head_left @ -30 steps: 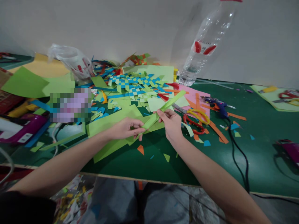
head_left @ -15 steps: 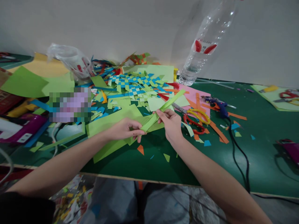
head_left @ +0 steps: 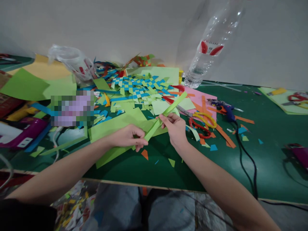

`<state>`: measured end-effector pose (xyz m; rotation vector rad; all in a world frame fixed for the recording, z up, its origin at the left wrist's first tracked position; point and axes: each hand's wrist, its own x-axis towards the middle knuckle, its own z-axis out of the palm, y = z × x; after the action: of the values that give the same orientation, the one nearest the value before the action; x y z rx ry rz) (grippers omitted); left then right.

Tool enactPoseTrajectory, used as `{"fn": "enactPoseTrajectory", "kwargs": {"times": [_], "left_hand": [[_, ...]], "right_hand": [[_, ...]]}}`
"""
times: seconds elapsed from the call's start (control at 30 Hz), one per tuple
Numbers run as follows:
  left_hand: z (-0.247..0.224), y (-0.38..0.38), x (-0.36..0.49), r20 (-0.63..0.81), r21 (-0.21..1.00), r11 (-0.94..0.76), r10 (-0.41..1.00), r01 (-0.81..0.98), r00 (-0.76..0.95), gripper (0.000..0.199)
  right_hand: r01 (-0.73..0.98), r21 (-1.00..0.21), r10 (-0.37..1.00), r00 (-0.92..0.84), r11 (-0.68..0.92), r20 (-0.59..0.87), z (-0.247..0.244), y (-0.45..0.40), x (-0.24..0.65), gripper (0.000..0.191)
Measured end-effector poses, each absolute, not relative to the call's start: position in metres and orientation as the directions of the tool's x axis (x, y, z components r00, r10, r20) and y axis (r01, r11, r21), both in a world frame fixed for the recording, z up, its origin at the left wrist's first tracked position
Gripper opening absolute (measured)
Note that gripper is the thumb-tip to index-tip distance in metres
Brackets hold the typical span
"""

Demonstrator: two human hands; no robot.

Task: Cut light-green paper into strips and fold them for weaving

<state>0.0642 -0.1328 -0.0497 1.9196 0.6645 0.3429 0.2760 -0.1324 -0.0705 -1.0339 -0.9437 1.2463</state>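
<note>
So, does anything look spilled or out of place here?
Yes: paper scraps lie strewn over the green tabletop, and colourful litter shows below its front edge, perhaps dropped. The plastic bottle seems to lean, though lens distortion may explain that.

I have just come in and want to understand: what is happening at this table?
Over the table, a person holds a green strip. The left hand pinches its near end, and the right hand grips it farther along, with the far end sticking out. Scissors lie beside the right hand, and woven pieces lie in a heap beyond the strip.
</note>
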Motion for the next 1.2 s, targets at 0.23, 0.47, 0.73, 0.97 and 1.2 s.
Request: {"fn": "enactPoseTrajectory", "kwargs": {"times": [0.23,0.47,0.73,0.97,1.2], "left_hand": [[-0.048,-0.133,0.064,-0.013,0.951,-0.255,0.533,0.176,0.846,0.074],[-0.052,-0.129,0.063,-0.062,0.905,-0.305,0.592,0.295,0.804,0.065],[-0.055,-0.130,0.068,-0.056,0.852,-0.356,0.666,0.383,0.744,0.051],[-0.049,-0.132,0.071,-0.084,0.873,-0.311,0.662,0.375,0.745,0.047],[-0.046,-0.131,0.070,-0.094,0.870,-0.314,0.651,0.380,0.753,0.046]], "right_hand": [[-0.308,-0.951,0.998,0.062,0.029,0.010,-0.069,-0.135,0.273,0.022],[-0.293,-0.956,0.999,-0.030,0.020,0.030,-0.063,-0.150,0.265,0.024],[-0.286,-0.956,0.994,-0.107,-0.055,-0.025,-0.063,-0.160,0.258,0.025],[-0.281,-0.954,0.985,-0.162,-0.102,-0.058,-0.065,-0.153,0.262,0.025],[-0.390,-0.900,0.975,-0.178,-0.192,-0.131,-0.068,-0.141,0.269,0.034]]}}
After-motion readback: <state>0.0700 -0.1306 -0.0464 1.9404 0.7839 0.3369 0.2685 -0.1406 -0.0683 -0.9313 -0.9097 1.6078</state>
